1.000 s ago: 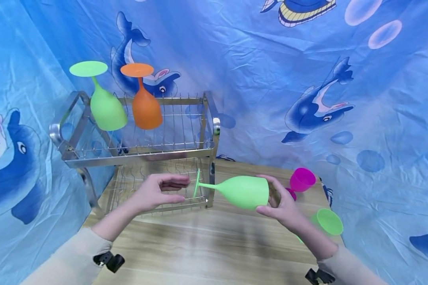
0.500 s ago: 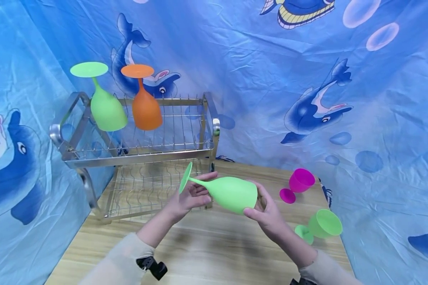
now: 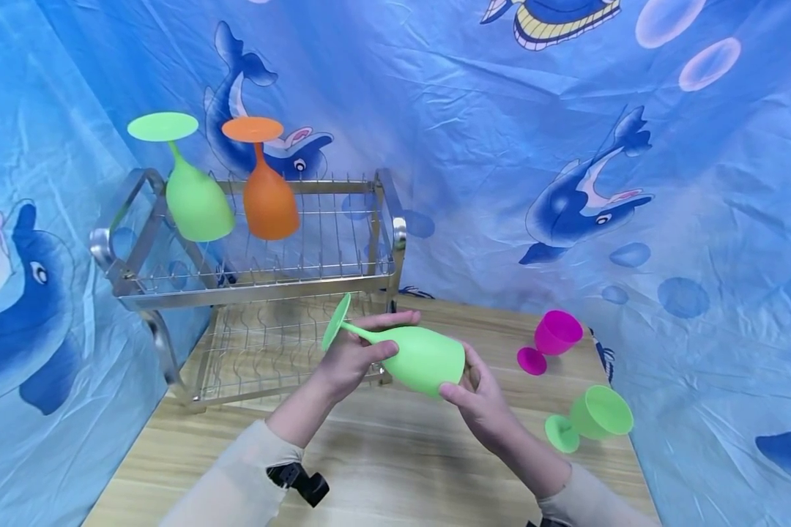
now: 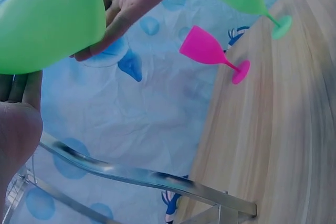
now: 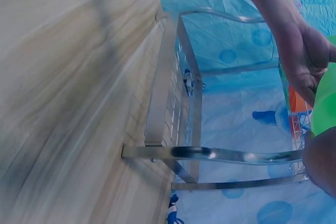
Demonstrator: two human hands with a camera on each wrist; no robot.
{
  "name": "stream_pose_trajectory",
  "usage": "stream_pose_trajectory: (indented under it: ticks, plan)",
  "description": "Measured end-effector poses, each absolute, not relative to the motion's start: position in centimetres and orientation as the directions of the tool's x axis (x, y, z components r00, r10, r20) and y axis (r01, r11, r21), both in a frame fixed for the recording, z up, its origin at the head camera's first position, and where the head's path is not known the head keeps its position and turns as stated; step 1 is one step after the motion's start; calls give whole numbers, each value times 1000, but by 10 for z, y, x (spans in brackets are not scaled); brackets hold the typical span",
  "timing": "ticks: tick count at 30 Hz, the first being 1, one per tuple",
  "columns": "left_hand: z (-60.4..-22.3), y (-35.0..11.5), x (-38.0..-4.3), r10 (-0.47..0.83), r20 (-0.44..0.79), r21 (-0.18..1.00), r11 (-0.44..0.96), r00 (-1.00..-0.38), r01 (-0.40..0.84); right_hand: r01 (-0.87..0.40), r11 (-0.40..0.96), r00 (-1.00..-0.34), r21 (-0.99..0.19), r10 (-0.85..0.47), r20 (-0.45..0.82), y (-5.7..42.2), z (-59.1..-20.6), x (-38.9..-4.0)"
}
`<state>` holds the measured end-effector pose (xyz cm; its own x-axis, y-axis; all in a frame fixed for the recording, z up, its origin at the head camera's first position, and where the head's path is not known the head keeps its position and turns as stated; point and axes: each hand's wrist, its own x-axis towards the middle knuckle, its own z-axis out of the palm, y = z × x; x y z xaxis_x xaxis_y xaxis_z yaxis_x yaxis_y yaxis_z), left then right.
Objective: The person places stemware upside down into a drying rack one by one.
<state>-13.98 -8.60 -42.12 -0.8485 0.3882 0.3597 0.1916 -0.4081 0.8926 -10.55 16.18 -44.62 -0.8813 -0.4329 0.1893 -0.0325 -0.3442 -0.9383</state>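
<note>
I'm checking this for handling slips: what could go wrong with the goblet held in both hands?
Held nearly sideways between the left hand and right hand, the green goblet might slip if one hand lets go. Its foot juts past the left hand and might knock the metal rack. The orange goblet, upside down atop that rack, might tip if bumped.

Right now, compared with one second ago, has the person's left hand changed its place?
Yes. Against the metal rack in the head view, the left hand has moved to the right, and its fingers now reach past the rack's right end.
</note>
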Motion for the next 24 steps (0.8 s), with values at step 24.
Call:
stream_pose_trajectory:
  ticks: [24]
  plan:
    - [-407, -89, -144, 189, 379, 873, -397, -906, 283, 51, -438, -897, -898, -416, 151, 126, -444, -104]
